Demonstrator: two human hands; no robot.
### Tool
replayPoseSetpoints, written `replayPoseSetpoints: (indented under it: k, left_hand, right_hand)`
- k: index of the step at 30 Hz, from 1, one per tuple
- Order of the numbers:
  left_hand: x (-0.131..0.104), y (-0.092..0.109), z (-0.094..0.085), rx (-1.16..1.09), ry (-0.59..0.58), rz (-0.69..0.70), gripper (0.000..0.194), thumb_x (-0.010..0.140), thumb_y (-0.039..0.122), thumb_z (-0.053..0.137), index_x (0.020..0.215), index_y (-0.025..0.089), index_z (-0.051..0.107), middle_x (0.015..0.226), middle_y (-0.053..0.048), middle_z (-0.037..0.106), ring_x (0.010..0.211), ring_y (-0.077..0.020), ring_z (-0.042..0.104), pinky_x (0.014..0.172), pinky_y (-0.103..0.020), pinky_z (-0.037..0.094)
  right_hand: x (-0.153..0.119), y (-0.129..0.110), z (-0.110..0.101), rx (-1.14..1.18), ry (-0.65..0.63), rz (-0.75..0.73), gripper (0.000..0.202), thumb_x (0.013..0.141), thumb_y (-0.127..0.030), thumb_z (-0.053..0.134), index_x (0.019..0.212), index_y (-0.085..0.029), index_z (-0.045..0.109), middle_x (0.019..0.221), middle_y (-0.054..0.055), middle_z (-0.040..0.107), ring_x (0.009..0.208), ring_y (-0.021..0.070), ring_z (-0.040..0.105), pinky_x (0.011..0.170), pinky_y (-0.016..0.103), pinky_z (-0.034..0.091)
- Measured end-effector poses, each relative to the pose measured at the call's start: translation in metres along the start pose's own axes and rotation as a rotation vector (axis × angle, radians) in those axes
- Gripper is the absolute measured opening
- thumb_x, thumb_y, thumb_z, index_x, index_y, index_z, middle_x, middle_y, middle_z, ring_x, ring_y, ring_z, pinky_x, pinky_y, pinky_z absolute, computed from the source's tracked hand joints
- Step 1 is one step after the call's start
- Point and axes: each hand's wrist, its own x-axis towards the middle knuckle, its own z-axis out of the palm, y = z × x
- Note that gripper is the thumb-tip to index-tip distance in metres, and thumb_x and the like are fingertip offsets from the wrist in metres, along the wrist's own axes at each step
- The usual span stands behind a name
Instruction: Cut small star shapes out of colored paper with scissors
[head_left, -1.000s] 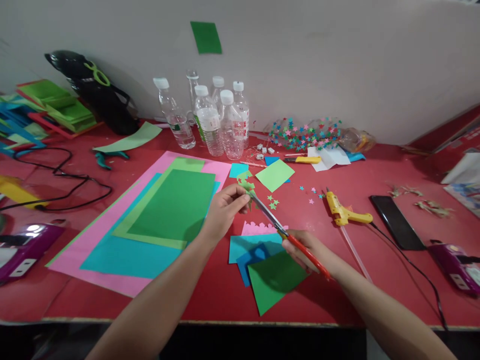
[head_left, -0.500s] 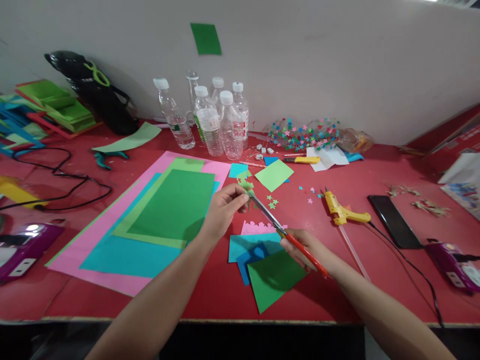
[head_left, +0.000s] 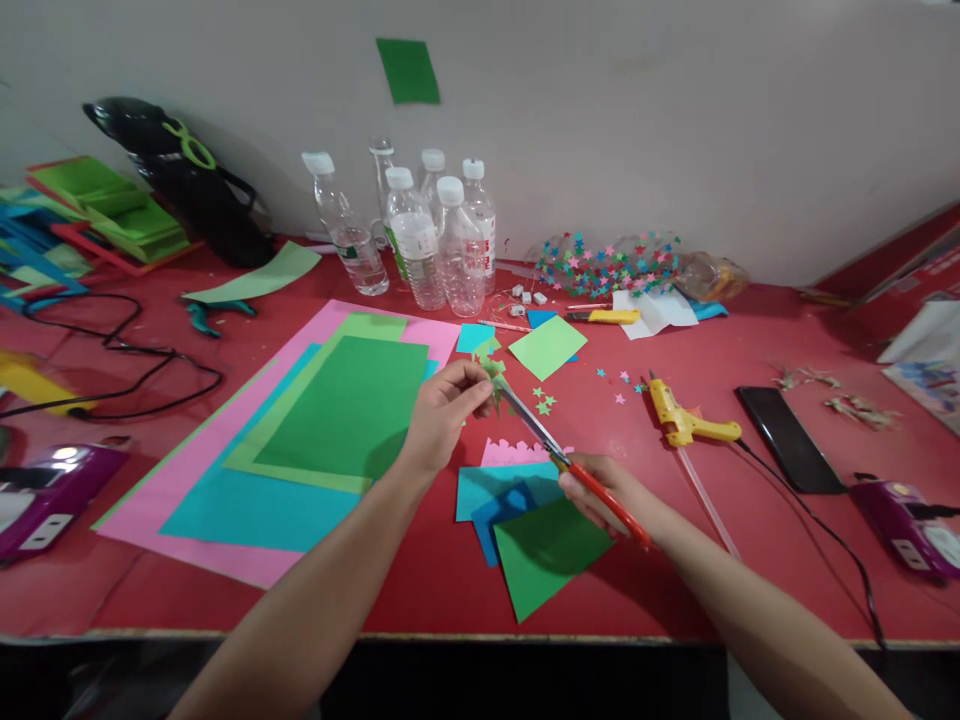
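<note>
My left hand (head_left: 450, 402) pinches a small piece of light green paper (head_left: 493, 368) with cut edges. My right hand (head_left: 609, 492) is closed around the handles of red-handled scissors (head_left: 600, 490). The blades lie nearly together and their tips reach the green piece at my left fingertips. Several small light green stars (head_left: 543, 403) lie on the table just right of the blades. Under the scissors are a pink strip with a jagged edge (head_left: 510, 453), a blue sheet (head_left: 480, 490) and a dark green sheet (head_left: 551, 560).
Large stacked paper sheets (head_left: 345, 410) lie at left. Behind stand several plastic bottles (head_left: 420, 250); a star-covered bottle (head_left: 607, 265) lies beside them. To the right are a yellow glue gun (head_left: 686, 415), a black phone (head_left: 789, 440) and a purple power strip (head_left: 904, 530). A yellow cutter (head_left: 613, 316) lies behind.
The view has shifted very slightly. My left hand and the green piece have turned a little at the scissor tips; both hands keep their hold.
</note>
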Motion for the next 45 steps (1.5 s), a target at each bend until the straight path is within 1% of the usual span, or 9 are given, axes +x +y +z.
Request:
replayPoseSetpoints:
  k: [11,20,25,29,35,38,41,43,45]
  left_hand:
    - [-0.006,-0.004,0.006,-0.045,0.012,0.037,0.009,0.077,0.023,0.063,0.071,0.019,0.059,0.060,0.003,0.055,0.057,-0.0088,0.050,0.057,-0.023,0.040]
    - [-0.008,-0.006,0.010,-0.040,-0.007,0.030,0.010,0.079,0.022,0.061,0.070,0.019,0.058,0.060,0.004,0.052,0.056,-0.0078,0.047,0.057,-0.022,0.039]
    - [-0.007,-0.007,0.010,-0.035,0.003,0.021,0.009,0.079,0.021,0.060,0.070,0.019,0.057,0.060,0.004,0.052,0.057,-0.0082,0.047,0.057,-0.023,0.039]
    - [-0.007,-0.007,0.010,-0.016,-0.004,0.026,0.011,0.080,0.022,0.060,0.070,0.019,0.057,0.060,0.003,0.051,0.057,-0.0087,0.045,0.057,-0.024,0.038]
    - [-0.007,-0.008,0.009,0.033,0.008,0.054,0.012,0.080,0.023,0.059,0.069,0.020,0.056,0.062,0.003,0.049,0.060,-0.0106,0.044,0.059,-0.026,0.038]
    - [-0.005,-0.009,0.007,0.148,0.061,0.151,0.011,0.079,0.022,0.062,0.069,0.021,0.060,0.078,0.000,0.053,0.078,-0.0134,0.051,0.077,-0.030,0.042]
    - [-0.004,-0.010,0.006,0.173,0.077,0.207,0.008,0.077,0.020,0.064,0.070,0.022,0.061,0.106,-0.003,0.056,0.110,-0.0185,0.052,0.101,-0.037,0.037]
    - [-0.004,-0.012,0.007,0.118,0.052,0.188,0.008,0.078,0.021,0.064,0.071,0.022,0.060,0.118,-0.003,0.055,0.119,-0.0207,0.050,0.106,-0.042,0.035]
    - [-0.004,-0.014,0.008,0.058,0.035,0.174,0.008,0.078,0.021,0.064,0.071,0.022,0.059,0.123,-0.003,0.055,0.123,-0.0217,0.050,0.107,-0.044,0.035]
  right_hand:
    - [-0.004,0.001,0.001,-0.019,-0.044,-0.029,0.045,0.087,-0.060,0.046,0.068,-0.021,0.038,0.044,-0.008,0.040,0.034,0.0051,0.033,0.034,0.017,0.027]
    - [-0.002,0.007,0.004,-0.027,-0.031,-0.003,0.046,0.086,-0.064,0.045,0.072,-0.020,0.042,0.043,-0.008,0.041,0.032,0.0056,0.034,0.034,0.018,0.029]
    - [0.001,0.013,0.005,-0.021,-0.010,-0.029,0.047,0.087,-0.065,0.043,0.069,-0.021,0.040,0.041,-0.008,0.041,0.032,0.0057,0.033,0.034,0.018,0.028]
    - [0.002,0.012,0.006,-0.018,0.020,-0.013,0.047,0.085,-0.064,0.046,0.067,-0.021,0.039,0.041,-0.008,0.040,0.035,0.0060,0.034,0.036,0.018,0.026]
    - [0.002,0.010,0.007,-0.031,0.032,0.042,0.046,0.086,-0.063,0.044,0.066,-0.022,0.038,0.040,-0.008,0.040,0.031,0.0054,0.032,0.033,0.018,0.026]
    - [0.002,0.009,0.006,-0.035,0.025,0.027,0.048,0.083,-0.066,0.045,0.067,-0.022,0.038,0.040,-0.008,0.041,0.030,0.0051,0.032,0.032,0.018,0.027]
    - [0.002,0.008,0.006,-0.037,0.022,0.025,0.050,0.081,-0.069,0.045,0.067,-0.022,0.039,0.041,-0.008,0.041,0.030,0.0049,0.032,0.032,0.018,0.028]
    - [0.002,0.008,0.007,-0.032,0.025,0.026,0.050,0.081,-0.070,0.045,0.068,-0.022,0.039,0.041,-0.009,0.040,0.030,0.0049,0.031,0.032,0.018,0.028]
    - [0.002,0.009,0.008,-0.024,0.032,0.016,0.049,0.082,-0.068,0.045,0.068,-0.022,0.039,0.041,-0.009,0.040,0.031,0.0051,0.031,0.032,0.018,0.027]
